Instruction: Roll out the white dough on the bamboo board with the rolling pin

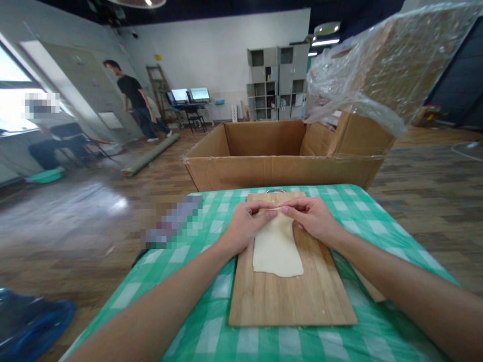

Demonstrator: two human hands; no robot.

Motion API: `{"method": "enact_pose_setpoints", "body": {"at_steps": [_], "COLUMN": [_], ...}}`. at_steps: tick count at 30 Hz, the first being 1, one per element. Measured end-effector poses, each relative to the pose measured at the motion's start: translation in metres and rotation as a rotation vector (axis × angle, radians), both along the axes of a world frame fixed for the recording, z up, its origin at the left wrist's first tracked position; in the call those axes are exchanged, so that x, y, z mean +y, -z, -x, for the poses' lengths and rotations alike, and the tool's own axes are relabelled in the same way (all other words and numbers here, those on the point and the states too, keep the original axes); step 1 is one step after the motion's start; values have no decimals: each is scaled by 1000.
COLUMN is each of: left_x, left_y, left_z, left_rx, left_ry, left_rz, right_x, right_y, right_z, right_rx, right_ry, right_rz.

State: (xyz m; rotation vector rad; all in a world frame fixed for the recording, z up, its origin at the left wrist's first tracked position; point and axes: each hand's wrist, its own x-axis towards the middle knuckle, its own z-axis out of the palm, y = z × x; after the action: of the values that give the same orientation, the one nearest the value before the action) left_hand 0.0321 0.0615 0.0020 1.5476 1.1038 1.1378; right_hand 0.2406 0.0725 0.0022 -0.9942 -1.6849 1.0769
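A flat, pale sheet of dough (277, 249) lies on a wooden cutting board (290, 296) set on a table with a green-and-white checked cloth (211, 286). My left hand (247, 226) and my right hand (311, 216) meet at the dough's far edge. Both pinch that edge between thumb and fingers, and it is lifted slightly off the board. The near end of the dough rests flat on the wood.
A large open cardboard box (279, 151) stands just beyond the table. A plastic-wrapped bundle (392, 65) hangs over its right side. A person in a black shirt (136, 98) walks at the far left near a rolled mat (151, 156). Something blue (30, 322) lies at the lower left.
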Motion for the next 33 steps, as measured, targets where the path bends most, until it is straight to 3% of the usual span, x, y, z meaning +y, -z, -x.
{"method": "enact_pose_setpoints", "body": {"at_steps": [10,18,26,33], "left_x": [0,-2,-3,-3], "left_y": [-2,0,-5,-3], "left_z": [0,-1,-1,-2], "left_rx": [13,-43,110,100], "left_ry": [31,-13,1,-39], "left_rz": [23,57,-63,-93], "right_x": [2,1,1,-2], "right_y": [3,3,3,-1], "right_z": [-1,0,0,2], "right_rx": [-42,-7,-1,28], "right_ry": [-31,-25,-55,-40], "right_rz": [-61,17,-3,101]}}
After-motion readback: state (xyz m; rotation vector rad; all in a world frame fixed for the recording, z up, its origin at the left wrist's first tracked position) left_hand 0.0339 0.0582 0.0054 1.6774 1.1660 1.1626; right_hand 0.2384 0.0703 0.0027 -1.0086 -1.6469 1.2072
